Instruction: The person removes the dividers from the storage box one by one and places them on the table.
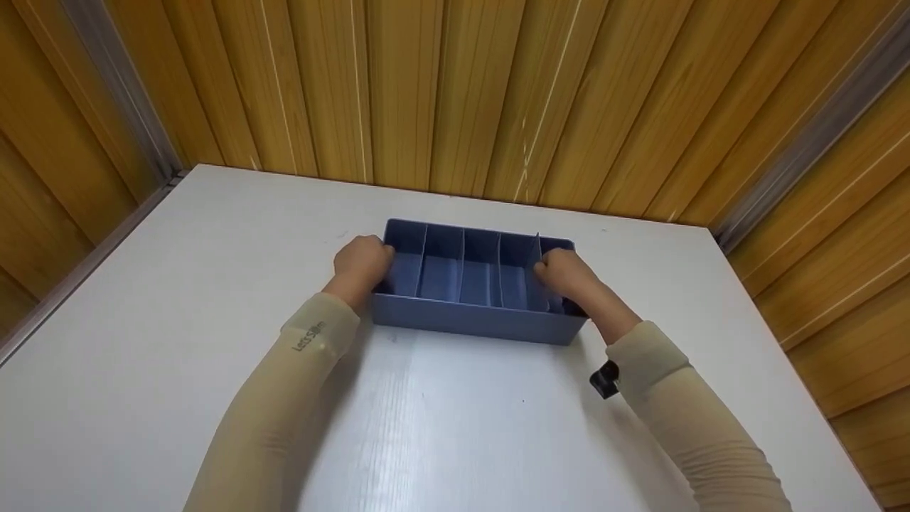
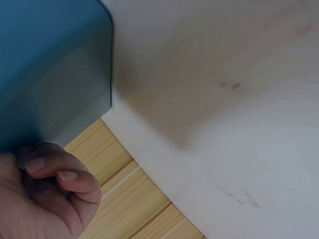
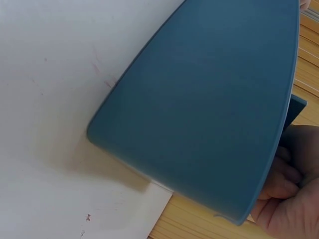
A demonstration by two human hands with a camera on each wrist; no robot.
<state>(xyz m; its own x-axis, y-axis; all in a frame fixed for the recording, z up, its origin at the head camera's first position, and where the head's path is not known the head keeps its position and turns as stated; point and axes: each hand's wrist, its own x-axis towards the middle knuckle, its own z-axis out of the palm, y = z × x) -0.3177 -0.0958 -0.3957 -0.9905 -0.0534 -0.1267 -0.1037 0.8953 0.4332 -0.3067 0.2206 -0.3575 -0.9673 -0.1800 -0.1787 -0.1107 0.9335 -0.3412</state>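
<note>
A blue divided storage box sits on the white table, its long side facing me. Thin upright dividers split its inside into several compartments. At the left end, my left hand grips the box's end wall; in the left wrist view its fingers are curled by the rim. My right hand reaches over the right end and pinches the rightmost divider, which stands higher than the others. The right wrist view shows that divider's corner above the rim, with the fingertips partly hidden behind the box's end wall.
The white table meets a yellow wood-patterned panel wall at the back. Similar panels stand at left and right, with grey metal posts in the corners. A small black device is by the right sleeve cuff.
</note>
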